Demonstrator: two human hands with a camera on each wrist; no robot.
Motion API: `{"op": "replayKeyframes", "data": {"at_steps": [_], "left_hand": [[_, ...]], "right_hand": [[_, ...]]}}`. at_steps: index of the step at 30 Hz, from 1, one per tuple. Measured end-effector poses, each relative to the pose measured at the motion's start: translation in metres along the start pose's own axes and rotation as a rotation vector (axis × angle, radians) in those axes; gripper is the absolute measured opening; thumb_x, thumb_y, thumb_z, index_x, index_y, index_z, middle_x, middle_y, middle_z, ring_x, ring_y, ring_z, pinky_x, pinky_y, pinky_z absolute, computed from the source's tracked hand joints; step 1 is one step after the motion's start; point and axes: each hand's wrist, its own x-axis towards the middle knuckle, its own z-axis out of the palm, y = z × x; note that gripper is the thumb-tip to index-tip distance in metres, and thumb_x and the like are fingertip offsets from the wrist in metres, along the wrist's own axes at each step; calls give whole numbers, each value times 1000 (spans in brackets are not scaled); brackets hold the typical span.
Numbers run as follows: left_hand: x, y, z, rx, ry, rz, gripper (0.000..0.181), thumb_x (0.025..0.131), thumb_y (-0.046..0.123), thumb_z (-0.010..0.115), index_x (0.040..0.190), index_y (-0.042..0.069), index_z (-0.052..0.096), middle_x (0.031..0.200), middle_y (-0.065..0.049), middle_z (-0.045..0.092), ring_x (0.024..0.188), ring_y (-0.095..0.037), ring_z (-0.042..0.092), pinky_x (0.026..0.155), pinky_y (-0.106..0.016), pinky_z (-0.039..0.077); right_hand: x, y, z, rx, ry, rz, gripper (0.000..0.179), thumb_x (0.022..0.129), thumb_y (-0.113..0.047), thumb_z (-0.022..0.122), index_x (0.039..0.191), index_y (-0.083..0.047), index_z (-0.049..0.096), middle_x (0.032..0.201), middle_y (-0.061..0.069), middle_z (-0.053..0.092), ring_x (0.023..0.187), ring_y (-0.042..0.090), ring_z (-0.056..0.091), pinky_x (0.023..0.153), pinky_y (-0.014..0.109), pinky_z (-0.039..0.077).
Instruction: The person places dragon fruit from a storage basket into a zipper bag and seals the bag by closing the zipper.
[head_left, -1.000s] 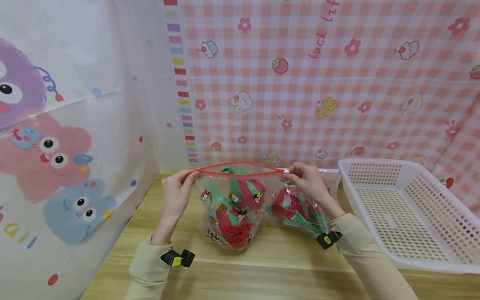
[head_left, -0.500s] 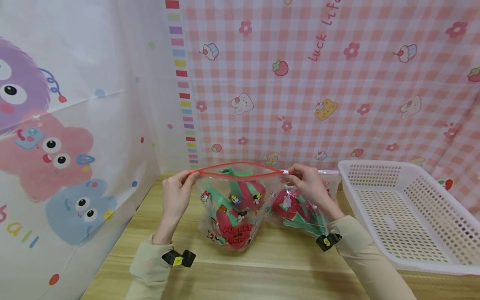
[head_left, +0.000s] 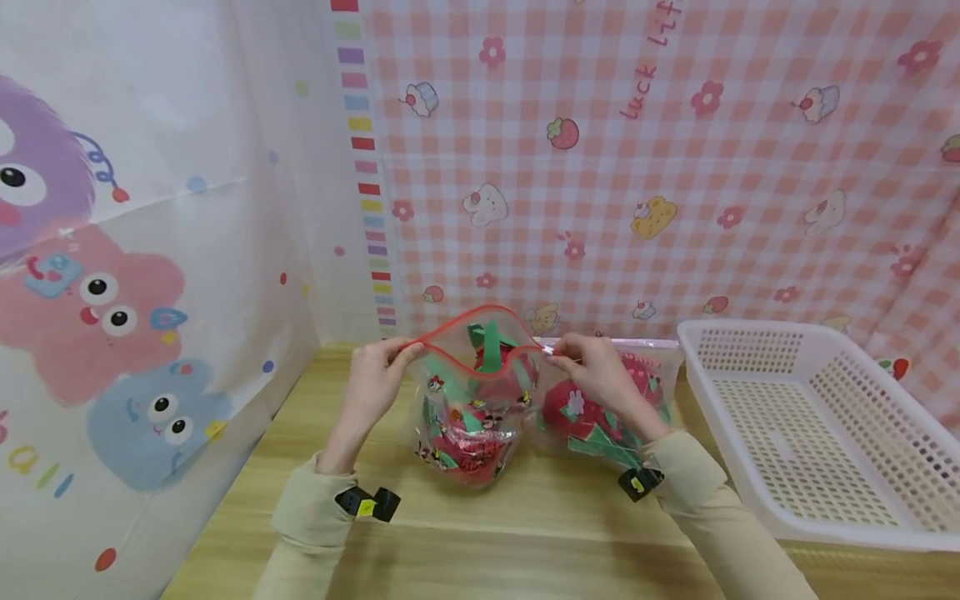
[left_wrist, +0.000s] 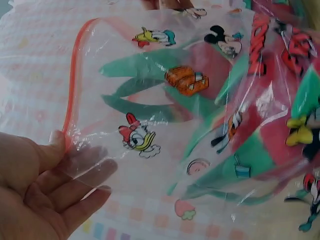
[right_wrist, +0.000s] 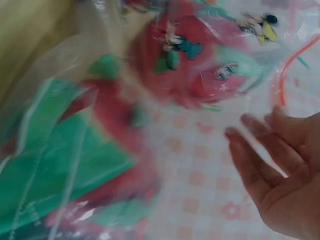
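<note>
A clear zip bag (head_left: 467, 446) with cartoon prints and a red closure stands on the table, its mouth gaping wide. Inside are red fruits with green scales, apparently dragon fruits (left_wrist: 272, 142). My left hand (head_left: 372, 382) pinches the left end of the red closure between thumb and fingers; the left wrist view shows this grip close up. At the other end, beside a white slider (head_left: 547, 350), my right hand (head_left: 600, 375) pinches the rim. Just right of this bag lies a second clear bag (head_left: 660, 367) holding a similar fruit (right_wrist: 107, 135), partly hidden behind my right hand.
A white perforated plastic basket (head_left: 701, 400) stands at the right of the wooden table (head_left: 465, 558). Behind the table hangs a pink checked cloth (head_left: 600, 175), and a printed white sheet (head_left: 240, 250) borders the left side.
Both hands have come closer together. The bag's mouth, a narrow slit before, now gapes wider with its back rim arched up. More of the second bag shows behind my right hand.
</note>
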Motion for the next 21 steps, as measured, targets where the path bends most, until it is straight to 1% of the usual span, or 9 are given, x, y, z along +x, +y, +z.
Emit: {"op": "replayKeyframes", "data": {"at_steps": [1,2,3,6,8,9,11,17,21], "left_hand": [[0,-2,1,2,-8,-2,22,93,16,60,98,-1,73,59,-15,58,40,-2,25,40,-19,23],[1,-3,1,-6,19,6,22,92,15,60,96,-2,73,60,-16,60,41,-2,27,40,-18,23],[2,-4,0,-16,65,20,21,91,13,61,94,-4,73,64,-19,63,42,-3,31,40,-18,25],[3,-4,-5,-35,246,53,17,89,7,63,89,-7,72,76,-24,70,48,-9,49,45,-11,33],[4,-3,-10,-44,322,50,16,88,6,64,87,-8,72,77,-24,70,56,-18,58,49,-7,36],[4,-4,-12,-49,340,44,16,88,6,63,87,-8,72,79,-24,71,60,-20,62,52,-6,38],[3,-5,-14,-51,343,34,16,88,6,64,87,-8,72,78,-24,71,60,-21,62,52,-6,38],[-3,-16,-14,7,287,-10,16,88,10,65,85,-4,73,70,-20,69,47,1,41,43,-15,29],[-5,-19,-14,9,256,-6,17,88,11,65,87,-4,73,71,-20,69,47,2,40,46,-16,32]], "right_hand": [[0,3,0,-14,-17,-3,11,90,-9,63,89,-1,70,88,16,74,70,22,67,52,20,46],[1,4,-1,-11,-9,-8,11,90,-7,62,89,0,70,88,17,74,72,23,69,55,21,48],[2,6,-4,-7,18,-10,11,90,-7,62,89,0,70,88,17,74,72,25,69,56,22,49],[5,5,-12,9,128,-22,11,90,-4,61,89,3,70,86,19,73,73,30,70,61,27,55],[7,3,-17,8,198,-26,11,90,-4,61,90,4,69,85,20,73,73,30,70,63,30,57],[8,3,-18,7,224,-29,12,90,-4,61,90,4,69,84,21,73,72,30,70,64,31,57],[8,2,-18,26,240,-31,12,90,-4,61,90,6,68,85,21,73,72,31,70,65,32,57],[1,10,-10,-4,201,-41,9,89,-2,63,87,4,69,83,19,73,70,27,70,60,18,53],[0,14,-8,32,197,-17,8,88,-4,64,85,2,68,83,18,73,72,24,70,59,15,52]]}}
